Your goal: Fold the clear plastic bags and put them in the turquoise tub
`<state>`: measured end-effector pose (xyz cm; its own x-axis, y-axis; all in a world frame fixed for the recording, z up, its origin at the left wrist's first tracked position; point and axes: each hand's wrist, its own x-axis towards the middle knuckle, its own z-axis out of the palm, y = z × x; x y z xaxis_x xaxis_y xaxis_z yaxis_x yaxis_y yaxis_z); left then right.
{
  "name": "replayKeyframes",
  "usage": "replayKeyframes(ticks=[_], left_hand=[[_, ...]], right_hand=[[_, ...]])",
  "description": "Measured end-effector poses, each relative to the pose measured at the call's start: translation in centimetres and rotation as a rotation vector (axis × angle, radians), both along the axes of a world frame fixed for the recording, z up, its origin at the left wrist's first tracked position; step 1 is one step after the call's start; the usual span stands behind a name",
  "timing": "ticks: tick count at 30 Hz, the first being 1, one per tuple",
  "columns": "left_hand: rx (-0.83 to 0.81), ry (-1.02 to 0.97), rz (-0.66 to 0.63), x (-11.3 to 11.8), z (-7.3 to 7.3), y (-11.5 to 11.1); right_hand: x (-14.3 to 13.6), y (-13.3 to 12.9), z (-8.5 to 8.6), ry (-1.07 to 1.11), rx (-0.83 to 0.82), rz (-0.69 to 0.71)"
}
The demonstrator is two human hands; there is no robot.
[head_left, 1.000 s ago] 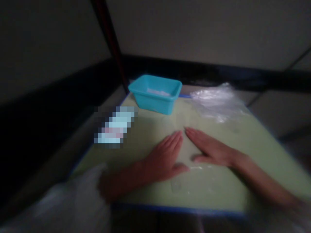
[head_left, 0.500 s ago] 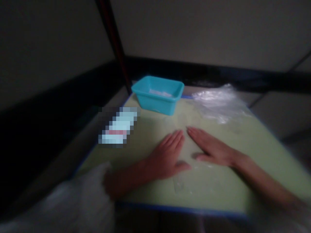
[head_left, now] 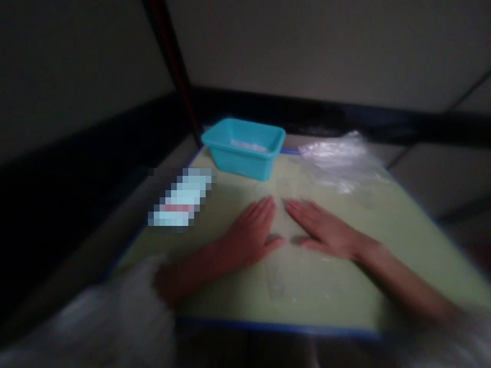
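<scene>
A clear plastic bag (head_left: 307, 278) lies flat on the pale green tabletop (head_left: 215, 204), its outline faint. My left hand (head_left: 251, 232) rests palm down over its left part, fingers stretched out and pointing away from me, thumb spread to the right. To the right of it, my right hand (head_left: 324, 227) also lies palm down, fingers extended toward the upper left and thumb apart. A narrow gap separates the two hands. Neither one grips anything. The bag's far part is hard to make out in the dim, blurred picture.
At the back left of the table stands a turquoise plastic basin (head_left: 241, 161) with something pale inside. A heap of clear plastic bags (head_left: 341, 158) lies at the back right. Near the left edge is a pixelated, light-coloured rectangular object (head_left: 182, 199). Walls rise behind the table.
My left hand has slid slightly away from me over the plastic, showing more of the bag's left edge. My right hand stays nearly in place. The whole view has shifted a little.
</scene>
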<state>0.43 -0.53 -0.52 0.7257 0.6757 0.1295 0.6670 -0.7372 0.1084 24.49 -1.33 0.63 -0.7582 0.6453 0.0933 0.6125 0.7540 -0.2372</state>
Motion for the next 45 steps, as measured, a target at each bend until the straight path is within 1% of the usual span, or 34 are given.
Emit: replayKeyframes(ticks=[4,8,11,14,16,18,22,25,29,31,33,36,38,40,42,45], left_hand=[[-0.008,0.027,0.019,-0.1,0.1,0.2],[-0.036,0.048,0.013,-0.6,0.0,1.2],[-0.062,0.074,-0.013,-1.2,0.0,2.2],[-0.082,0.087,-0.058,-1.7,0.2,2.9],[-0.106,0.081,-0.099,-2.0,0.4,3.3],[-0.137,0.069,-0.124,-2.3,0.6,3.7],[-0.157,0.018,-0.118,-2.9,0.9,4.5],[-0.150,-0.021,-0.143,-3.2,0.9,4.9],[-0.181,-0.074,-0.192,-3.4,1.0,4.9],[-0.246,-0.140,-0.212,-3.3,1.4,4.6],[-0.372,-0.257,-0.224,-3.0,2.1,4.3],[-0.647,-0.452,-0.223,-2.3,3.1,3.9],[-0.828,-0.493,-0.251,-1.9,3.4,3.9],[-0.972,-0.502,-0.285,-1.7,3.1,4.0],[-1.067,-0.524,-0.307,-1.6,2.4,4.3],[-1.106,-0.584,-0.285,-1.8,1.3,4.9]], right_hand=[[0.2,0.1,-0.1,-0.012,-0.016,0.005],[0.2,-0.1,0.3,0.037,-0.002,0.021],[-0.4,-0.8,0.7,0.070,-0.028,0.124],[-1.6,-2.0,1.1,0.081,-0.106,0.246],[-2.3,-2.8,1.3,0.078,-0.154,0.279],[-2.8,-3.5,1.2,0.080,-0.188,0.293],[-3.3,-4.4,0.8,0.055,-0.247,0.307],[-3.8,-4.9,0.7,0.024,-0.290,0.287],[-4.6,-5.7,1.2,0.045,-0.334,0.233],[-5.0,-5.9,1.6,0.072,-0.356,0.237],[-5.0,-5.8,1.9,0.111,-0.376,0.269],[-4.7,-5.3,2.3,0.196,-0.413,0.286],[-4.2,-4.7,2.6,0.283,-0.453,0.248],[-3.6,-4.1,2.8,0.391,-0.482,0.184],[-2.9,-3.4,2.8,0.505,-0.489,0.102],[-2.0,-2.2,2.5,0.715,-0.530,-0.088]])
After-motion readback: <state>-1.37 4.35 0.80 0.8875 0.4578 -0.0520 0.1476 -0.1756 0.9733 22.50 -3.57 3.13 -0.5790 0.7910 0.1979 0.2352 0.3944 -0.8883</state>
